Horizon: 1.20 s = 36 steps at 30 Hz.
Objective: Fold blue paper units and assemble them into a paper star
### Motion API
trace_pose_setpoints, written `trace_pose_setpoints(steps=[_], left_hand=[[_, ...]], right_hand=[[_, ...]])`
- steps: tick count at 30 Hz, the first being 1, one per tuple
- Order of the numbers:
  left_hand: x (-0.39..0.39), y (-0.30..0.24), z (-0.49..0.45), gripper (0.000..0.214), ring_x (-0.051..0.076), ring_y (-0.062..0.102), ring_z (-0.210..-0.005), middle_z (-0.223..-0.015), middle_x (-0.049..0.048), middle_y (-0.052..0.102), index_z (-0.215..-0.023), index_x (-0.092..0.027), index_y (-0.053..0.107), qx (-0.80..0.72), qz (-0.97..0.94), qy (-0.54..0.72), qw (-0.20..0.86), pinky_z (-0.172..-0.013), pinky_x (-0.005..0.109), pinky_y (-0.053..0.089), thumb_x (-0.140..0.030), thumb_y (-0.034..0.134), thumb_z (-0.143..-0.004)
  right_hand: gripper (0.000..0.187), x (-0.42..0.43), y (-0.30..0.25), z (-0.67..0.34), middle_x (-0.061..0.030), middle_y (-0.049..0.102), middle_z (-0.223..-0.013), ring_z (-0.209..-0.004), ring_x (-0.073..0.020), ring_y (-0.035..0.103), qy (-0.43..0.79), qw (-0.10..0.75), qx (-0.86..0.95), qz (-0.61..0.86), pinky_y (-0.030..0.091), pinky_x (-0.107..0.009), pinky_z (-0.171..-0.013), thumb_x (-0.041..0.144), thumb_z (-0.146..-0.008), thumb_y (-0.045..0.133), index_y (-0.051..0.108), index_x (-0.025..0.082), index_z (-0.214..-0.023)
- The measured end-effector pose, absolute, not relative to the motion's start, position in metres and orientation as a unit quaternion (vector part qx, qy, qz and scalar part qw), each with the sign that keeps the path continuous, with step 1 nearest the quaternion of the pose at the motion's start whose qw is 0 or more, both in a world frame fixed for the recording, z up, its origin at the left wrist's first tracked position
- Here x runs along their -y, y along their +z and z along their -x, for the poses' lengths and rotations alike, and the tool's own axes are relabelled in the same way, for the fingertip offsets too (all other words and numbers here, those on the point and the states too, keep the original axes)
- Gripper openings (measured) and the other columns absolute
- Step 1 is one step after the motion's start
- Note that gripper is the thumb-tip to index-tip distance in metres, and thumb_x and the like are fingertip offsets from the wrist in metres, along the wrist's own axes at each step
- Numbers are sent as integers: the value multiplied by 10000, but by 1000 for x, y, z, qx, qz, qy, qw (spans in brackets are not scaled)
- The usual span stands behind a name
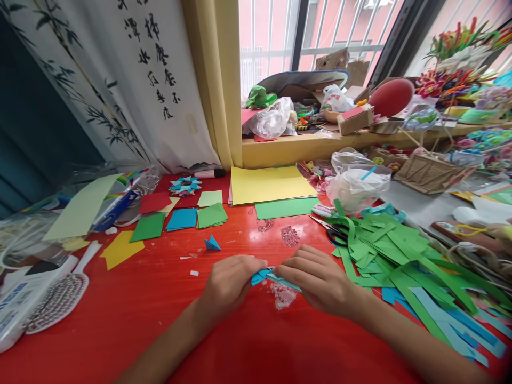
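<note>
Between my two hands, just above the red table (168, 330), is a piece of folded blue paper (262, 276). My left hand (234, 277) pinches its left end between thumb and fingers. From the other side my right hand (316, 277) grips the paper's right part, a lighter blue strip showing under the fingers. Both hands are closed, and their fingertips hide part of the folds. A small blue folded paper piece (212, 243) stands on the table beyond my left hand. Farther back lies a blue and white folded paper ring (184, 186).
Blue square sheets (182, 219) and green square sheets (212, 215) lie at the back left. Large yellow paper (272, 185) is near the window. Black-handled scissors (338, 236) rest beside piled green paper strips (384, 245). A white hairbrush (60, 298) lies left.
</note>
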State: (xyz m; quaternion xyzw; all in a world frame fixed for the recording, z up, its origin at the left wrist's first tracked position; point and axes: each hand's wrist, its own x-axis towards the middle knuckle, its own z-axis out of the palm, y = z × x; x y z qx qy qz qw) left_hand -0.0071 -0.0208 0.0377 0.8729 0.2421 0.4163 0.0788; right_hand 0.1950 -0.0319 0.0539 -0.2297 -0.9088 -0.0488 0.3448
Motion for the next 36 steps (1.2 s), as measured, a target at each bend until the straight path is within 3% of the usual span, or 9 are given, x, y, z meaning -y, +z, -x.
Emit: trace_pose_setpoints(steps=[4,9,14,17,27,33,36], left_hand=[[23,42,5,126,95,591,-661,-733,12,653,-872,-160,585,-304,-852,404,136,-627,182,442,-180,471,-825],[30,52,0,256,74,525,-509,-580,-17,612,-673,-158,595,-409,-797,344,280,-488,164,375,-281,442,-837],[29,51,-3,356,75,447,-441,-496,-11,559,-603,-141,585,-457,-744,307,379,-430,187,305,-372,429,-825],[26,49,-5,378,98,490,-486,-535,17,591,-603,-130,584,-464,-715,292,434,-449,198,320,-393,422,-820],[20,43,-5,365,101,461,-497,-593,20,603,-634,-132,545,-452,-688,256,507,-451,201,304,-431,417,-801],[13,34,-6,383,78,351,-481,-507,-42,415,-553,-142,463,-466,-707,283,451,-446,200,247,-433,409,-796],[15,29,-8,409,85,358,-484,-498,-36,418,-552,-143,478,-476,-701,291,444,-448,203,261,-446,377,-807]], right_hand=[[184,30,56,-194,-39,529,-634,-586,-118,416,34,336,890,307,318,-259,-549,138,-848,364,542,117,-807],[380,32,61,-192,44,299,-496,-455,-63,275,320,283,807,407,224,-212,-435,340,-879,344,380,156,-548],[432,28,53,-191,53,225,-505,-454,-58,212,478,255,731,414,182,-213,-415,442,-849,360,288,167,-525],[431,24,44,-189,55,234,-510,-454,-55,207,534,255,700,400,174,-214,-418,460,-836,381,297,165,-533],[431,18,30,-183,49,335,-489,-431,-46,288,591,254,667,375,223,-200,-421,465,-827,395,372,149,-535],[397,13,20,-182,35,407,-513,-445,-57,361,531,306,658,438,268,-186,-412,496,-805,419,451,142,-628],[393,13,16,-181,31,423,-512,-439,-56,374,547,292,660,424,272,-182,-409,486,-793,447,460,137,-613]])
